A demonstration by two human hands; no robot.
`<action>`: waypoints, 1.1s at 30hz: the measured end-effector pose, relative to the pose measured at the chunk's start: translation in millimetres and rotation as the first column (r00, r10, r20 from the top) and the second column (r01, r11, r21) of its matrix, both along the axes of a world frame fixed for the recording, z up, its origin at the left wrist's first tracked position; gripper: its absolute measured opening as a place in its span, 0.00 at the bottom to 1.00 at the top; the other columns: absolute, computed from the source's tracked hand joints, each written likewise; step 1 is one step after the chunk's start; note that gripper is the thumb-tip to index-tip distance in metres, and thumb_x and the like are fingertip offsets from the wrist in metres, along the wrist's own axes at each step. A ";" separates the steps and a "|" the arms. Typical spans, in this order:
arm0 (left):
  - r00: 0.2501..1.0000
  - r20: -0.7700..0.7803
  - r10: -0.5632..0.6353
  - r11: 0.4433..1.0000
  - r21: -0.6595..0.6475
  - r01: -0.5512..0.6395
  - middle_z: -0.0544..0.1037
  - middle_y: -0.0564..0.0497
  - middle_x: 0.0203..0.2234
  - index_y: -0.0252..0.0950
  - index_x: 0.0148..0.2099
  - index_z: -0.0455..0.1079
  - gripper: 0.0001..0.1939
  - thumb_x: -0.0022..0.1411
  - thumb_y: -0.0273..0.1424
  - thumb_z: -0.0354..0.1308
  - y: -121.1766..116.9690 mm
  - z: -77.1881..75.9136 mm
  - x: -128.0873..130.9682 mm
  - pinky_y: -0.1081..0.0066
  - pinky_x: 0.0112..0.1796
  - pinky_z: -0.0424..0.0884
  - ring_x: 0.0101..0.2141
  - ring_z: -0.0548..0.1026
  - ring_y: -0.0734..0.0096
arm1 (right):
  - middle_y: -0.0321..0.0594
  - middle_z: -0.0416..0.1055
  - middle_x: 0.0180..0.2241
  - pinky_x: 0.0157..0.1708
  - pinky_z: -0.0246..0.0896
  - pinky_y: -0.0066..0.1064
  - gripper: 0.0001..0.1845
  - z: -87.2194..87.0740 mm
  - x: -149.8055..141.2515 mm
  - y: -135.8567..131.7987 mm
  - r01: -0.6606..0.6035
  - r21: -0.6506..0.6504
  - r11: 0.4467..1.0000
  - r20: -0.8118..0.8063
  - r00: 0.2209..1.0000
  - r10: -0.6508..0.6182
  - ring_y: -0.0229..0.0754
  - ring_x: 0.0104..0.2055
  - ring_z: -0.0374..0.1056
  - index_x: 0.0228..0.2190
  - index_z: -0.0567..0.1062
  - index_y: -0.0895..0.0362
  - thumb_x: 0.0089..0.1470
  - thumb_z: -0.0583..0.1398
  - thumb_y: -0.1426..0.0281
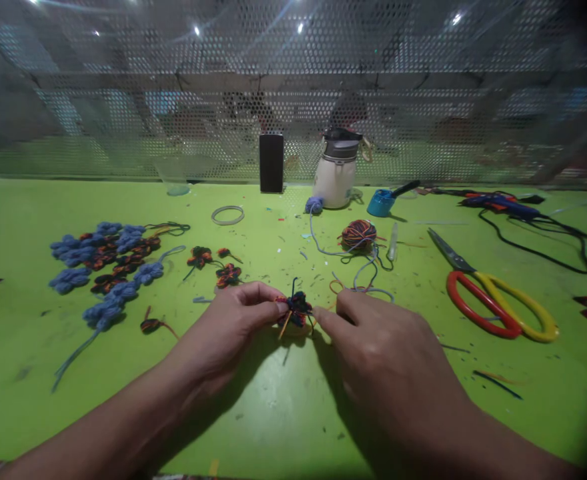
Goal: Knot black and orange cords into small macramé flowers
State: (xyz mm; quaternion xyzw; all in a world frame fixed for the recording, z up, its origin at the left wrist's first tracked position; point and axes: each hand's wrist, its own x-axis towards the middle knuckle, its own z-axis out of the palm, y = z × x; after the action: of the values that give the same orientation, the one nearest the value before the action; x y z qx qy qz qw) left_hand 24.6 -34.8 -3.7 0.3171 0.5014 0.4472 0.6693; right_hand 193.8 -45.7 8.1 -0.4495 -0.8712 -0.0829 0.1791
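Observation:
A small crocheted flower of dark blue, red and orange yarn is held just above the table, with loose yarn tails sticking out of it. My left hand pinches its left side between thumb and fingers. At its right edge my right hand is closed, fingertips pressed together against the petal and a yarn tail; the curled fingers hide part of this grip. Two similar multicoloured flowers, one of them a flower, lie beyond my left hand. Behind my right hand sits a ball of multicoloured yarn with loose strands.
Blue and multicoloured crocheted flowers lie joined at the left. Red-and-yellow scissors rest open at the right, below a corded glue gun. Along the back stand a white bottle, a black phone-like slab and a blue tape roll.

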 end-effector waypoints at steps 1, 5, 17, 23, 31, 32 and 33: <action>1.000 -0.001 0.006 1.000 -0.003 -0.006 0.75 0.48 0.23 0.30 0.28 0.67 0.04 0.49 0.22 0.61 0.2 0.3 0.1 0.71 0.32 0.67 0.26 0.73 0.70 | 0.38 0.62 0.20 0.23 0.36 0.31 0.09 -0.5 -0.3 0.5 0.011 -0.011 1.000 -0.005 1.000 -0.011 0.39 0.22 0.52 0.23 0.73 0.56 0.40 0.58 0.81; 0.999 0.028 0.021 1.000 -0.010 -0.021 0.75 0.48 0.24 0.31 0.28 0.67 0.04 0.48 0.21 0.61 0.7 1.8 -0.7 0.73 0.31 0.67 0.26 0.73 0.72 | 0.38 0.63 0.22 0.23 0.39 0.31 0.12 -2.2 -0.8 2.4 0.024 -0.070 0.997 -0.064 0.998 -0.029 0.39 0.23 0.54 0.28 0.75 0.54 0.42 0.57 0.81; 0.975 0.213 0.061 0.998 -0.019 -0.058 0.76 0.50 0.25 0.32 0.29 0.70 0.04 0.48 0.20 0.60 -0.3 4.3 -6.6 0.74 0.35 0.68 0.29 0.73 0.74 | 0.38 0.69 0.24 0.28 0.56 0.29 0.11 -9.9 -1.4 11.0 -0.143 -0.233 0.962 -0.490 0.871 0.011 0.37 0.27 0.63 0.30 0.76 0.56 0.53 0.54 0.77; 0.966 0.239 0.097 0.995 -0.053 -0.087 0.74 0.50 0.24 0.31 0.28 0.69 0.05 0.47 0.18 0.59 -1.3 6.3 -6.4 0.74 0.34 0.67 0.28 0.72 0.74 | 0.35 0.74 0.27 0.32 0.61 0.27 0.10 -5.9 -5.1 12.0 -0.202 -0.370 0.907 -0.634 0.768 -0.087 0.35 0.30 0.68 0.33 0.78 0.53 0.51 0.58 0.76; 0.969 0.236 0.076 0.997 -0.029 -0.071 0.74 0.49 0.26 0.31 0.28 0.70 0.04 0.47 0.20 0.61 -1.2 5.1 -5.6 0.73 0.36 0.67 0.30 0.72 0.72 | 0.36 0.73 0.26 0.30 0.60 0.30 0.12 -5.4 -3.2 10.8 -0.216 -0.332 0.918 -0.605 0.796 -0.031 0.37 0.29 0.67 0.35 0.78 0.54 0.52 0.57 0.77; 0.969 0.236 0.080 0.997 -0.031 -0.075 0.74 0.49 0.27 0.31 0.28 0.70 0.04 0.47 0.20 0.61 -0.9 5.0 -5.7 0.73 0.36 0.67 0.30 0.72 0.72 | 0.37 0.73 0.26 0.30 0.60 0.30 0.12 -5.7 -3.3 10.7 -0.213 -0.325 0.922 -0.602 0.798 -0.028 0.37 0.29 0.67 0.35 0.78 0.54 0.52 0.56 0.77; 0.968 0.238 0.080 0.997 -0.031 -0.075 0.74 0.49 0.27 0.31 0.28 0.70 0.04 0.47 0.20 0.61 -0.8 5.1 -5.9 0.73 0.36 0.67 0.30 0.72 0.72 | 0.37 0.73 0.26 0.31 0.60 0.30 0.12 -6.0 -3.4 10.7 -0.209 -0.317 0.925 -0.598 0.801 -0.024 0.37 0.29 0.67 0.35 0.78 0.54 0.52 0.56 0.77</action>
State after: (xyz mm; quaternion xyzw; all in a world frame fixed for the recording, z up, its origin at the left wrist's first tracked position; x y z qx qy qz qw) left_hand 18.7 -35.6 1.4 0.2335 0.4340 0.5025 0.7104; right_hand 190.4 -35.0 2.1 -0.4342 -0.7926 0.2347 0.3580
